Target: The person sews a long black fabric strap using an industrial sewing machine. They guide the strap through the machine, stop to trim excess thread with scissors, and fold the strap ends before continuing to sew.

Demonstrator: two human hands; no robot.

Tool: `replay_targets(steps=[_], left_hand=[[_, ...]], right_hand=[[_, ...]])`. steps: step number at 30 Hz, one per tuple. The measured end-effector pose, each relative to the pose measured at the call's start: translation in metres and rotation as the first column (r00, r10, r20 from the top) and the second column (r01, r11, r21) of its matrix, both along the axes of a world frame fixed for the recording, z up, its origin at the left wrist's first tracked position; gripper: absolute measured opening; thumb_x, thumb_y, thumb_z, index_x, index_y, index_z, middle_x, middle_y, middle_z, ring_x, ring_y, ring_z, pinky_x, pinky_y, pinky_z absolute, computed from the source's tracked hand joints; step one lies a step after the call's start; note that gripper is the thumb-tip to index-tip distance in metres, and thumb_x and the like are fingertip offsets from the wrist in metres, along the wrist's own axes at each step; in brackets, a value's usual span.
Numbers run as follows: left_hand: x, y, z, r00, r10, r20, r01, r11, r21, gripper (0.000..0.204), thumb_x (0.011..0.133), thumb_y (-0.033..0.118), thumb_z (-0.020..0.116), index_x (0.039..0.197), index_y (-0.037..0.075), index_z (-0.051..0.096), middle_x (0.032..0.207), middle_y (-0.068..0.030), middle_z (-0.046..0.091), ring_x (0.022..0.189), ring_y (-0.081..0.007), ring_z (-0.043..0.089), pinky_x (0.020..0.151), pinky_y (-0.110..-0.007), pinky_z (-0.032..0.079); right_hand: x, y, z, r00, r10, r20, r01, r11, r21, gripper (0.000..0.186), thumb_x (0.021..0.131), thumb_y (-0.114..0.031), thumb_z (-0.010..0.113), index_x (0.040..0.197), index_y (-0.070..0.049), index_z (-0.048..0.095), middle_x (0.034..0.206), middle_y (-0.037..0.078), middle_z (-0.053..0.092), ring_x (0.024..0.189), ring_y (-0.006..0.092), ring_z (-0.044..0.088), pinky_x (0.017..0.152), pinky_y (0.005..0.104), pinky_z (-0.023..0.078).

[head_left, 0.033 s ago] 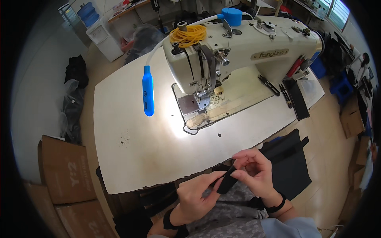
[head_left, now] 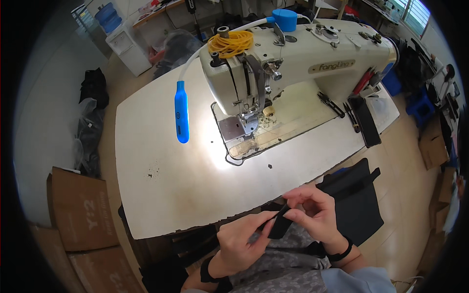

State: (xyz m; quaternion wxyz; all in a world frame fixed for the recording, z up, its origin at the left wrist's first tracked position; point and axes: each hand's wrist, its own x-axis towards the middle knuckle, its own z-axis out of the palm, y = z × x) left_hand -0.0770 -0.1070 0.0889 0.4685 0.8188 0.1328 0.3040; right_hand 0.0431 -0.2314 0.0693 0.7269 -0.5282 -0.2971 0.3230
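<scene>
Just off the table's front edge, both hands hold a small folded piece of black fabric [head_left: 279,227]. My left hand [head_left: 244,239] pinches its left side between thumb and fingers. The fingers of my right hand [head_left: 315,212] are curled, with thumb and fingertips closed on the upper right edge of the piece. A larger flat black fabric panel [head_left: 359,210] with a narrow strip across it lies to the right of my right hand. Beyond the hands stands a white sewing machine [head_left: 293,58], its presser foot well away from the fabric.
The white table [head_left: 195,190] carries a blue lamp [head_left: 181,112] on a bent neck, thread snips [head_left: 331,105], tweezers [head_left: 351,118] and a black tray [head_left: 365,122]. Yellow cord [head_left: 231,44] is coiled on the machine. Cardboard boxes [head_left: 83,210] stand at left.
My right fingertips have shifted very slightly left along the black fabric, and the piece has turned a little. Everything else stays as it was.
</scene>
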Motion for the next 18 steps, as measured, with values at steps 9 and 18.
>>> replay_targets(steps=[9, 18], left_hand=[[0.0, 0.0, 0.006, 0.999, -0.013, -0.049, 0.012, 1.0, -0.014, 0.016, 0.076, -0.005, 0.069, 0.092, -0.001, 0.068, 0.079, -0.01, 0.07, 0.061, -0.0102, 0.063, 0.051, -0.018, 0.043], [-0.002, 0.004, 0.006, 0.993, -0.067, -0.094, 0.061, 0.996, -0.062, 0.017, 0.076, -0.007, 0.067, 0.092, -0.002, 0.067, 0.081, -0.0123, 0.07, 0.07, -0.0152, 0.067, 0.061, -0.021, 0.05]], right_hand=[[0.006, 0.004, -0.004, 0.985, -0.032, 0.168, 0.031, 0.999, 0.009, 0.019, 0.078, 0.001, 0.07, 0.097, 0.0, 0.066, 0.094, 0.007, 0.06, 0.084, 0.0135, 0.057, 0.075, 0.0237, 0.045], [0.012, 0.0, 0.001, 0.971, 0.02, 0.238, -0.014, 1.0, -0.026, 0.018, 0.077, -0.001, 0.072, 0.094, 0.0, 0.067, 0.091, 0.007, 0.063, 0.083, 0.0147, 0.058, 0.07, 0.0249, 0.046]])
